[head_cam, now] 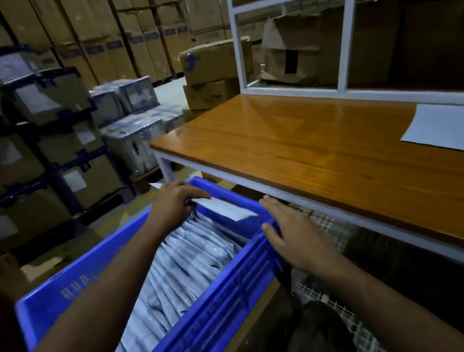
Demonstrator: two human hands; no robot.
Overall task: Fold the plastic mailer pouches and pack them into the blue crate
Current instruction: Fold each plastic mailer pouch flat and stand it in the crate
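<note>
A blue crate (63,298) stands low at my left, beside the table, packed with several folded grey-white mailer pouches (183,260) standing on edge in a row. At its far end my left hand (173,203) reaches in, fingers lying over the top of a white pouch (223,209) against the crate's end wall. My right hand (289,233) rests flat on the crate's right rim, fingers straight, holding nothing. One flat white pouch (438,127) lies on the wooden table at the right.
The orange wooden table (310,147) with a white metal frame (354,36) fills the right side. A wire mesh shelf (338,238) sits under it. Stacked cardboard boxes (213,71) and wrapped bundles (136,141) line the floor behind and left.
</note>
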